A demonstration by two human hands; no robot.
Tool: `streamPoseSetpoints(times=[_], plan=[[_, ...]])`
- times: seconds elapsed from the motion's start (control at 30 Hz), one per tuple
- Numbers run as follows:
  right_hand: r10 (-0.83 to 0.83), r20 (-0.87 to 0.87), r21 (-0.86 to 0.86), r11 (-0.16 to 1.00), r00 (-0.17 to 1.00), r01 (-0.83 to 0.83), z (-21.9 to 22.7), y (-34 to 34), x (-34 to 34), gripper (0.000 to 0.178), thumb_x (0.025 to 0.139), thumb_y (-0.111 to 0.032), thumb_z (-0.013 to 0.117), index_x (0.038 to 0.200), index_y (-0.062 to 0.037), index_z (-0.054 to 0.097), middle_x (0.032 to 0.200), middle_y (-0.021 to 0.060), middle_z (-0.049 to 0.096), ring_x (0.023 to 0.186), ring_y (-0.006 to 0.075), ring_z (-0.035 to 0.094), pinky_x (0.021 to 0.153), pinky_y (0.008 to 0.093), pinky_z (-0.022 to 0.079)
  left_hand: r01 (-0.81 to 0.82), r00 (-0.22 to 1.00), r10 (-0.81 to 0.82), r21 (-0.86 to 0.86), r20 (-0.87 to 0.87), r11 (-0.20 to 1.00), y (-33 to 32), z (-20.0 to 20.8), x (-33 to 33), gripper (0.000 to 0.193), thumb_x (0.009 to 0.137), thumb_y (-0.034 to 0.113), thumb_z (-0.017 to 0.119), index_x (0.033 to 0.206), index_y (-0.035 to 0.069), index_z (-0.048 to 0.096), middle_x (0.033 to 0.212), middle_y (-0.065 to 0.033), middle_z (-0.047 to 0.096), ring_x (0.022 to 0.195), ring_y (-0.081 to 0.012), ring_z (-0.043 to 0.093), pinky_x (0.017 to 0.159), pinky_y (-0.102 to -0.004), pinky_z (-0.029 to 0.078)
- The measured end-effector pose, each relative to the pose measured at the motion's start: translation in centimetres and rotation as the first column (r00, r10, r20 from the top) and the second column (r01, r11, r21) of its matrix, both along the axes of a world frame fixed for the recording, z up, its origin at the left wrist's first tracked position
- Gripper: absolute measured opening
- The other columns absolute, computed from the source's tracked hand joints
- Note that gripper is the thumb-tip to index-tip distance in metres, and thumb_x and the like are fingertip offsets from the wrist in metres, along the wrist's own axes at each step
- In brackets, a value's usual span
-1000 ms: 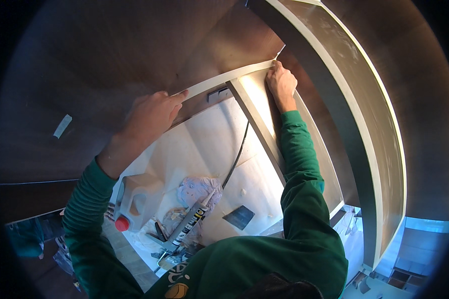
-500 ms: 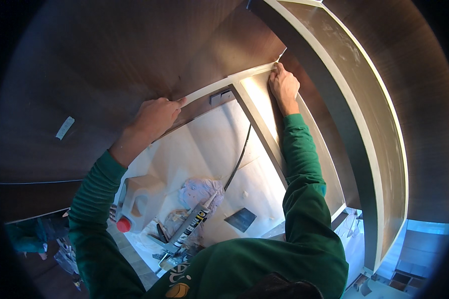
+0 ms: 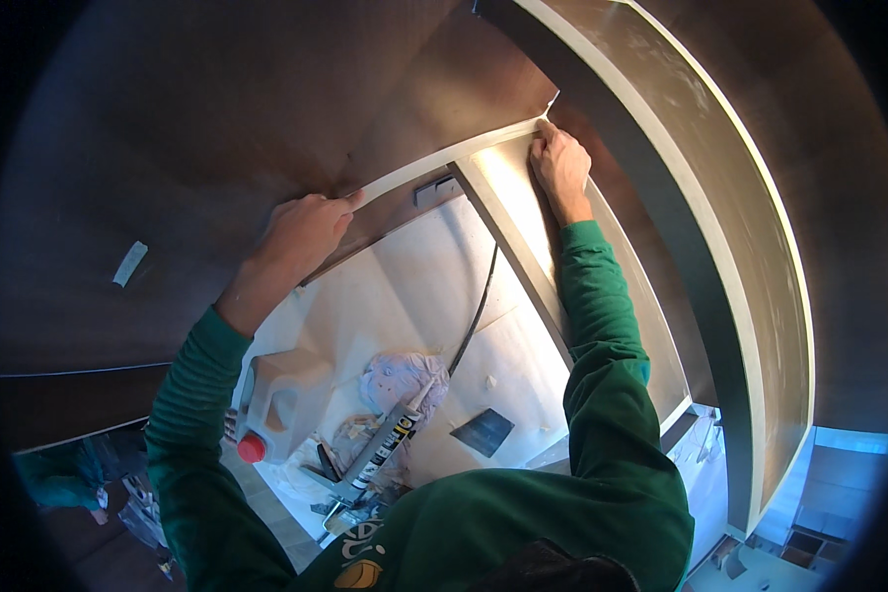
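A pale edge strip (image 3: 405, 168) runs along the front of a dark brown wood-grain panel (image 3: 296, 109). My left hand (image 3: 301, 234) is at the strip's left part, its index finger laid along the edge and the other fingers curled over it. At the far right corner of the strip, my right hand (image 3: 560, 170) is closed, with the index fingertip pressed against the corner. Whether anything is pinched inside the right hand is hidden. Between the hands, a pale-edged divider (image 3: 508, 252) meets the strip.
Below, on a white covering (image 3: 355, 296), lie a caulking gun (image 3: 385, 449), a crumpled lilac cloth (image 3: 405, 383), a dark square plate (image 3: 482, 432) and a black cable (image 3: 479, 311). A red-capped plastic canister (image 3: 286, 395) stands there. A curved, pale-edged frame (image 3: 696, 187) rises right. Another person's green sleeve (image 3: 59, 481) shows lower left.
The whole view has shifted slightly. Both hands keep nearly the same places on the strip, the right fingertip still at the corner.
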State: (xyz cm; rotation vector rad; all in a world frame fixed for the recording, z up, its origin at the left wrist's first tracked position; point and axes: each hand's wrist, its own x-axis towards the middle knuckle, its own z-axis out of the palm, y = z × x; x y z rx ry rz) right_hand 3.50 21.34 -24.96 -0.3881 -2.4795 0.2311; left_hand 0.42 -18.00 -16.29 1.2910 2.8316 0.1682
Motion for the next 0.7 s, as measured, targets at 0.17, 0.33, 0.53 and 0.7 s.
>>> streamPoseSetpoints(times=[0.17, 0.33, 0.53, 0.7], plan=[[0.093, 0.005, -0.139, 0.986, 0.996, -0.092, 1.4, -1.5, 0.9, 0.030, 0.078, -0.010, 0.066, 0.107, -0.0082, 0.074, 0.106, 0.0127, 0.067, 0.097, 0.0309, 0.063, 0.085, 0.0407, 0.054, -0.022, 0.999, 0.022, -0.020, -0.025, 1.000, -0.1, 0.7, 0.6, 0.035, 0.099, 0.019, 0.057, 0.133, 0.014, 0.063, 0.086, -0.0165, 0.071, 0.082, -0.0347, 0.070, 0.073, -0.0457, 0.057], [0.056, -0.020, -0.066, 0.996, 0.998, -0.057, 0.9, -1.1, 0.3, 0.030, 0.078, -0.009, 0.065, 0.106, -0.0030, 0.073, 0.107, 0.0144, 0.069, 0.099, 0.0334, 0.063, 0.089, 0.0423, 0.053, -0.023, 0.999, 0.024, 0.040, -0.041, 0.999, 0.1, 3.4, 2.3, 0.034, 0.100, 0.020, 0.056, 0.133, 0.015, 0.063, 0.087, -0.0152, 0.071, 0.082, -0.0339, 0.070, 0.072, -0.0444, 0.057], [0.031, -0.006, -0.091, 0.995, 1.000, -0.031, 1.1, -1.6, 0.3, 0.031, 0.078, -0.008, 0.063, 0.107, -0.0021, 0.073, 0.109, 0.0156, 0.069, 0.100, 0.0353, 0.063, 0.090, 0.0437, 0.052, 0.033, 0.985, -0.027, 0.031, -0.170, 0.999, 1.1, 7.9, 3.2, 0.036, 0.098, 0.018, 0.060, 0.134, 0.015, 0.063, 0.089, -0.0157, 0.068, 0.081, -0.0334, 0.068, 0.070, -0.0450, 0.056], [0.145, -0.149, 0.053, 0.989, 0.978, -0.139, 0.9, -0.7, 0.4, 0.024, 0.079, -0.005, 0.059, 0.099, 0.0021, 0.071, 0.105, 0.0210, 0.069, 0.092, 0.0394, 0.068, 0.081, 0.0465, 0.055, 0.201, 0.938, -0.149, 0.141, -0.312, 0.969, 2.5, 11.0, 2.6, 0.032, 0.100, 0.021, 0.058, 0.130, 0.014, 0.066, 0.091, -0.0153, 0.068, 0.083, -0.0325, 0.069, 0.072, -0.0438, 0.056]])
